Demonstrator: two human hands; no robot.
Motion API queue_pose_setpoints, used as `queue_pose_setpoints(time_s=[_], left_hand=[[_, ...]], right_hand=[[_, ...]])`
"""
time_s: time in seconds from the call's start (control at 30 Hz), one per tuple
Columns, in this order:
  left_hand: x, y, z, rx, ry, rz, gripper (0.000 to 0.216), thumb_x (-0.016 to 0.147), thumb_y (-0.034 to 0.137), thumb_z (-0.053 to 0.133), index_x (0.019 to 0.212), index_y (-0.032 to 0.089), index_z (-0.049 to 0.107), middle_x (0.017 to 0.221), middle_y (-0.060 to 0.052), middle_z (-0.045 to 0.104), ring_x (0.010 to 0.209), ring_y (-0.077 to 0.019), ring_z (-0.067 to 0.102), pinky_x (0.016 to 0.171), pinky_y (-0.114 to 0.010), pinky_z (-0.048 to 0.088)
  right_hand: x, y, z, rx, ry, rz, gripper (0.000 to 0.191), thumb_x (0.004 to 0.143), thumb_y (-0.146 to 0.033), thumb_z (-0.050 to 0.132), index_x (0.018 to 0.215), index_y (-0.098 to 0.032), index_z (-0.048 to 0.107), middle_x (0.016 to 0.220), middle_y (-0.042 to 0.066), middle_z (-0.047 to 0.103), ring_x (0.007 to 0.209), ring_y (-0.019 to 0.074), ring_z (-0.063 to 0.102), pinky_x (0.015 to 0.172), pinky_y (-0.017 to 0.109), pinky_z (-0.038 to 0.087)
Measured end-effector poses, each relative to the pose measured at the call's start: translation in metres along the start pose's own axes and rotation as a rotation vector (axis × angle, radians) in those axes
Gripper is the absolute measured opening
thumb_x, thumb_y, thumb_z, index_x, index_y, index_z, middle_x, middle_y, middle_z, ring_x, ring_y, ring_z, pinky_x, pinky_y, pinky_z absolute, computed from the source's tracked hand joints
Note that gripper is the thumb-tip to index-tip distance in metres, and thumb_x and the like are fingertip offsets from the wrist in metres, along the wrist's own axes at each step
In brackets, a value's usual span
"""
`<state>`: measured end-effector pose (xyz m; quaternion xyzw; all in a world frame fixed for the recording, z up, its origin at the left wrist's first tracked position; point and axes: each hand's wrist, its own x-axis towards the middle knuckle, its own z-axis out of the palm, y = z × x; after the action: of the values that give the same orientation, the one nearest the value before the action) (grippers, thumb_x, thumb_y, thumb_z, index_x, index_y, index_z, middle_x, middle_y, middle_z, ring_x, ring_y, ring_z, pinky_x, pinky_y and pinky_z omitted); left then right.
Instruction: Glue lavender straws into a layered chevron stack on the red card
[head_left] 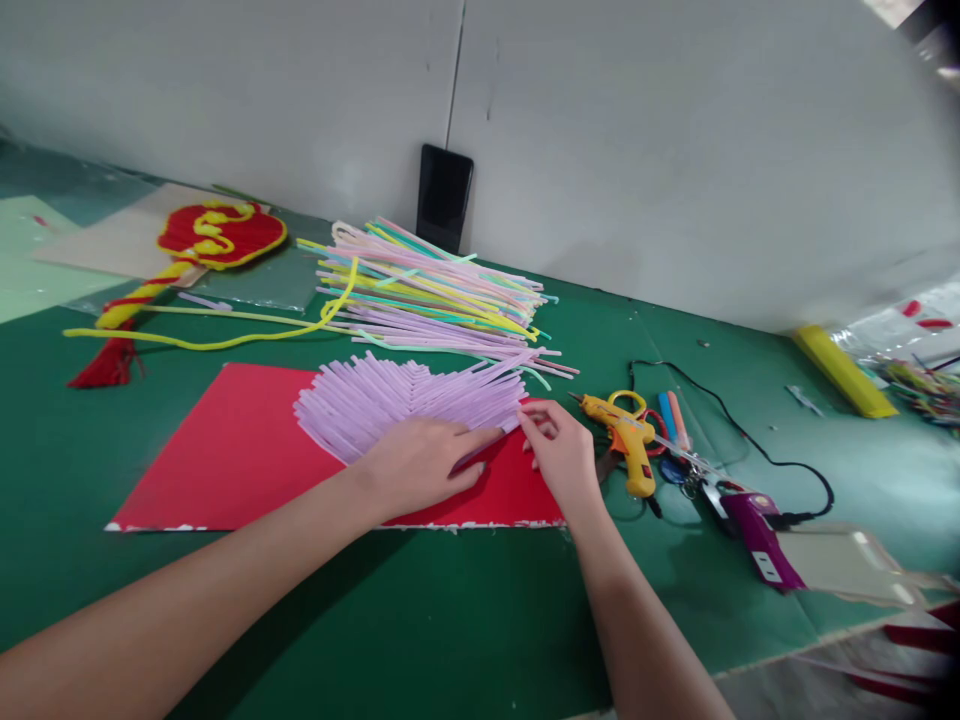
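Observation:
Rows of lilac pipe cleaners (375, 395) lie side by side on a red sheet (202, 440), slanting to a seam in the middle like a leaf or heart. My left hand (420, 462) rests over their lower part, fingers stretched out and thumb apart, the index fingertip pressing near the right end of the rows. At that right edge my right hand (559, 445) pinches with thumb and index finger at the end of a lilac pipe cleaner. The lower part of the lilac shape is hidden under my left hand.
Behind lies a pile of coloured pipe cleaners (435, 285), and a phone (444, 198) leans on the wall. Right of my hands are a yellow glue gun (630, 440) with a black cord, markers (675, 420) and a purple power strip (761, 540). A red-yellow fan (221, 238) lies left.

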<state>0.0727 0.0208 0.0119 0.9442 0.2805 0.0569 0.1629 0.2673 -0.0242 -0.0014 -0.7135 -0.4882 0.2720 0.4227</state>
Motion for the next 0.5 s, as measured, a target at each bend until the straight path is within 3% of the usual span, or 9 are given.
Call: queue_pose_setpoints(time_s=[0.17,0.5], left_hand=[[-0.0001,-0.0007,0.0015,-0.008,0.012,0.019,0.040,0.093,0.035,0.042,0.132,0.027,0.047,0.098,-0.004,0.069,0.088,-0.0224,0.065,0.075,-0.032,0.047],[0.0013,0.0018,-0.0022,0.018,-0.007,0.016,0.044,0.094,0.035,0.041,0.137,0.027,0.042,0.094,-0.004,0.069,0.085,-0.0239,0.065,0.072,-0.033,0.048]], right_hand=[[0.0011,0.0048,-0.0006,-0.218,0.076,-0.244,0.011,0.081,-0.027,0.057,0.082,-0.020,0.065,0.085,0.005,0.065,0.062,0.0139,0.055,0.065,0.030,0.050],[-0.0005,0.0080,0.0023,-0.272,0.032,-0.361,0.013,0.086,-0.025,0.053,0.091,-0.022,0.064,0.090,0.005,0.064,0.075,0.0171,0.058,0.073,0.031,0.047]])
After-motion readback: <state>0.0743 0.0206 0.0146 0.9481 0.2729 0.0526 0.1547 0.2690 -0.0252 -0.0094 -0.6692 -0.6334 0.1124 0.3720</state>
